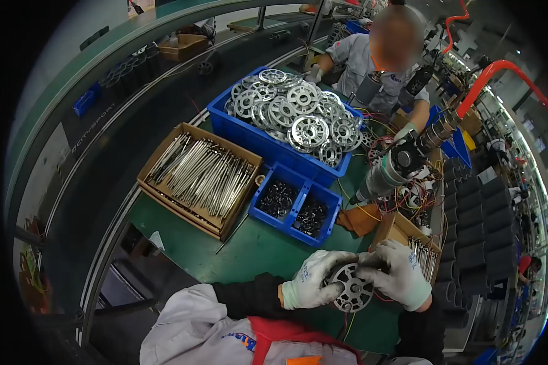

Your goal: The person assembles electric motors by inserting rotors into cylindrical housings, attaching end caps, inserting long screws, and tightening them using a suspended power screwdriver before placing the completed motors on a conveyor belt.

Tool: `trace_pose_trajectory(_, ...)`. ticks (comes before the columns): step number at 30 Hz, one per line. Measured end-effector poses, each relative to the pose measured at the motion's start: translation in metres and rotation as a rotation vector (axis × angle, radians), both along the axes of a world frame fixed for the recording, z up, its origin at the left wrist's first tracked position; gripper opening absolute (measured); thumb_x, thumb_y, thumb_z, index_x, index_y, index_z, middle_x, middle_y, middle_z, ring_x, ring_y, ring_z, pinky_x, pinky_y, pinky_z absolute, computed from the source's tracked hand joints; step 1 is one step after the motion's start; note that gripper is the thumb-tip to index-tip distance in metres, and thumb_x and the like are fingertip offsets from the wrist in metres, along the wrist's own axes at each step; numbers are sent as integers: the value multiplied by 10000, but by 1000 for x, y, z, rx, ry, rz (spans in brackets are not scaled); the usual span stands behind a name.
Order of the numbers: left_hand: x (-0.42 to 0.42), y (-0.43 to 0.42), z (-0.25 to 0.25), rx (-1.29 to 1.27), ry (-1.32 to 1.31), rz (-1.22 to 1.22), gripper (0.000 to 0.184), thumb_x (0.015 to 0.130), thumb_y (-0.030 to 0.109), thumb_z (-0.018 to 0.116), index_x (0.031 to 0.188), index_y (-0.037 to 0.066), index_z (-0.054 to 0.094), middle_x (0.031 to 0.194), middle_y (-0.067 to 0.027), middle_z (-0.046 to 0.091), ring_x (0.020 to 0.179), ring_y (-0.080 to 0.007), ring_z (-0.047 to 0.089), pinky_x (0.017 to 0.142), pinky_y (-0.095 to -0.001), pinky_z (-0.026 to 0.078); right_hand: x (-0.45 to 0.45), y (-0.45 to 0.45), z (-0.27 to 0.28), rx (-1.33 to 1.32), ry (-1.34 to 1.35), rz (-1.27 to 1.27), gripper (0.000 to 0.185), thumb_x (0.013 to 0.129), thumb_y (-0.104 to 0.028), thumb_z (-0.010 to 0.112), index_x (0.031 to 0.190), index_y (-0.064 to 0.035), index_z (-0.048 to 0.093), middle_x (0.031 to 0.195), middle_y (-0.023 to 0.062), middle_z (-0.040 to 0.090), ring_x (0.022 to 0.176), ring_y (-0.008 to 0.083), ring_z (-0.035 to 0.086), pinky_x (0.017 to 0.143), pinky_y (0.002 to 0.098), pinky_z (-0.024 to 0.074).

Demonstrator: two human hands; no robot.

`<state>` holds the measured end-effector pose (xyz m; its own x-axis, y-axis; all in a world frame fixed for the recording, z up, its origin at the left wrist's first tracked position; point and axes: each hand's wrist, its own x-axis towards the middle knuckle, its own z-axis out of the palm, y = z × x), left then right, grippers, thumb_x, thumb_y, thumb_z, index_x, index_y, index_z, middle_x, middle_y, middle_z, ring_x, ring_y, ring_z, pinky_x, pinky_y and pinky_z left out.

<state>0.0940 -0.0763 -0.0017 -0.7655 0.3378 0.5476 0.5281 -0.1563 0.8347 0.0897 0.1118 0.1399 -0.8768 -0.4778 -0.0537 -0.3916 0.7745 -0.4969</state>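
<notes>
Left hand (313, 281): is pinching the disc (352, 291) at its left rim.
Right hand (400, 274): is curling at the upper rim; whether it is pinching a small part, I cannot tell.
Disc: is sitting between both hands, over the table (249, 250).
Care: keeping the disc steady, and the wires (350, 325) clear of the fingers, seems wise.

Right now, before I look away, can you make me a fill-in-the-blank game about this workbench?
1. The left hand and right hand both wear ____.
2. The spoked metal disc is at the hands, above a tabletop coloured ____.
3. The big bin, heaped with silver discs, is coloured ____.
4. Small dark parts lie in a pair of joined blue bins, so those bins number ____.

Missing words: gloves; green; blue; two.
</notes>
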Motion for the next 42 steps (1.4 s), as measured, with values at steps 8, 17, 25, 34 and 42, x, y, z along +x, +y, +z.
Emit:
trace_pose_trajectory(8, 1, 3, -3, 49, -61, -33, 625, 698, 312, 628, 1236, 7, 539, 1159, -179, 626, 1030, -379, 584, 909, -435, 452, -28, 10, 2, -897, 297, -483, 483, 803, -164, 773, 1210, -15, 560, 1037, 63, 638, 922, 148, 602, 814, 302, 486)
trace_pose_trajectory(17, 5, 3, -4, 55, -165, -121, 701, 858, 513, 510, 1323, -12, 516, 1242, -171, 618, 1090, -339, 580, 973, -410, 429, -81, -61, -5, -993, 100, 40, 740, 739, -85, 801, 1365, -23, 411, 973, 65, 641, 767, 132, 631, 657, 275, 537)
trace_pose_trajectory(25, 6, 7, -5, 169, -288, -202, 713, 878, 539, 518, 1302, -34, 522, 1210, -185, 626, 1080, -309, 614, 948, -391, 469, 5, -22, 25, -1126, 252, -207, 181, 825, -80, 688, 973, 1, 620, 714, 35, 623, 554, 95, 584, 476, 224, 443)
trace_pose_trajectory(34, 8, 6, -5, 157, -306, -180, 752, 869, 556, 526, 1306, -55, 508, 1193, -197, 625, 1070, -285, 634, 934, -369, 489, 14, -53, 7, -1265, 372, -138, 417, 795, 26, 666, 1192, 29, 538, 1050, 147, 668, 849, 156, 662, 665, 257, 540)
trace_pose_trajectory(42, 9, 9, -1, 215, -313, -191, 754, 883, 566, 516, 1303, -61, 508, 1183, -192, 624, 1073, -267, 630, 933, -360, 488, 11, -44, -1, -1095, 471, -123, 282, 700, 51, 746, 963, 12, 650, 976, 98, 693, 845, 181, 693, 734, 280, 576)
